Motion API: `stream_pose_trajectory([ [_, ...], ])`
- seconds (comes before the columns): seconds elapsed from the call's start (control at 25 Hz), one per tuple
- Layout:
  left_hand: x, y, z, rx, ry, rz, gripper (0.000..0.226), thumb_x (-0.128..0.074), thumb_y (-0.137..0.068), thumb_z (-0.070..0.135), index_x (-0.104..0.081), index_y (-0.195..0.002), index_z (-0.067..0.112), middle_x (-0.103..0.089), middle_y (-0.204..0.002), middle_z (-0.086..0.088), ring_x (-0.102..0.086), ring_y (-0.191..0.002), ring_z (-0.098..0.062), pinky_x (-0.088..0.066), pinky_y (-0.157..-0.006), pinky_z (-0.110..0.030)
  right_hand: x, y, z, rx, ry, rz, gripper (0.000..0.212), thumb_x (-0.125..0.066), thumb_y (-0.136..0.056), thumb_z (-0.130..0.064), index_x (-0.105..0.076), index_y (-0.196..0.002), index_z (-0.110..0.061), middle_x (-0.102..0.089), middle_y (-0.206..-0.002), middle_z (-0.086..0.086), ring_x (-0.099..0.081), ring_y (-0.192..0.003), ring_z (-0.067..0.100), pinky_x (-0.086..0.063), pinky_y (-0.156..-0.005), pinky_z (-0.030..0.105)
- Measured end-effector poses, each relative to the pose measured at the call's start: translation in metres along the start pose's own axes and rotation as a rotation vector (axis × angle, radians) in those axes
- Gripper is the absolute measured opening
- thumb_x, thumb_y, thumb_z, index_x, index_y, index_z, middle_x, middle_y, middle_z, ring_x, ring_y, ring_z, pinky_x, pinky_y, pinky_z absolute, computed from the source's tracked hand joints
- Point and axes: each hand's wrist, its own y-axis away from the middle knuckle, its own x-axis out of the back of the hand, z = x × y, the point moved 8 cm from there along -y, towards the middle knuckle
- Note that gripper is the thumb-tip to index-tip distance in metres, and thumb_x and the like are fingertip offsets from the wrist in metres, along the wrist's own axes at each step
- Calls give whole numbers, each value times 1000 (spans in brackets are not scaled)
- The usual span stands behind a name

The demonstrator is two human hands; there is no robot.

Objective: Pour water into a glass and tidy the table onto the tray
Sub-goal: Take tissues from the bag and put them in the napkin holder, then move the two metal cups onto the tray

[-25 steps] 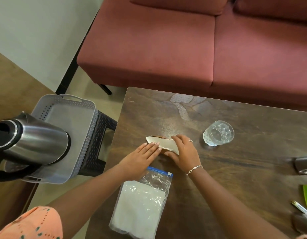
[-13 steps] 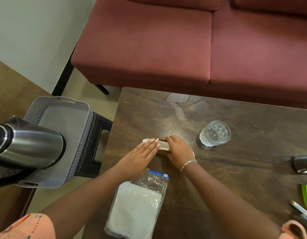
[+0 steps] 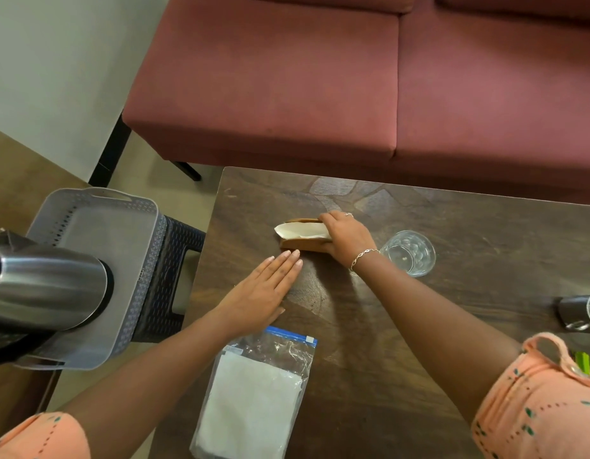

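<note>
A wooden napkin holder with white napkins (image 3: pixel 301 234) stands on the dark wooden table (image 3: pixel 452 326). My right hand (image 3: pixel 345 238) grips its right end. My left hand (image 3: pixel 262 291) lies flat on the table, fingers straight, just in front of the holder and apart from it. A clear glass (image 3: pixel 408 252) stands to the right of my right wrist. A grey tray (image 3: pixel 98 260) rests on a dark stool left of the table. A steel kettle (image 3: pixel 45 289) sits over the tray's near end.
A zip bag with white contents (image 3: pixel 253 395) lies at the table's near edge. Steel cups (image 3: pixel 581 311) and a green item (image 3: pixel 582 359) sit at the far right. A red sofa (image 3: pixel 353 77) runs behind the table.
My left hand has come off the napkins and now lies flat on the table. My right hand has slid the holder farther back while gripping its end.
</note>
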Motion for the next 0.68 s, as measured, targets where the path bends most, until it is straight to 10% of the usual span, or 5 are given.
stream_pose_trajectory([
  [0.68,43,25,39,99,-22,-30,95,-74,-66,46,-33,-140,2,-42,-144,-16,-42,-133,-27,-37,-105,-40,25,104,-3,28,-17,194,64,-72,-74,-20,-45,-127,2,-47,-131,21,-47,-120,37,-41,-100,40],
])
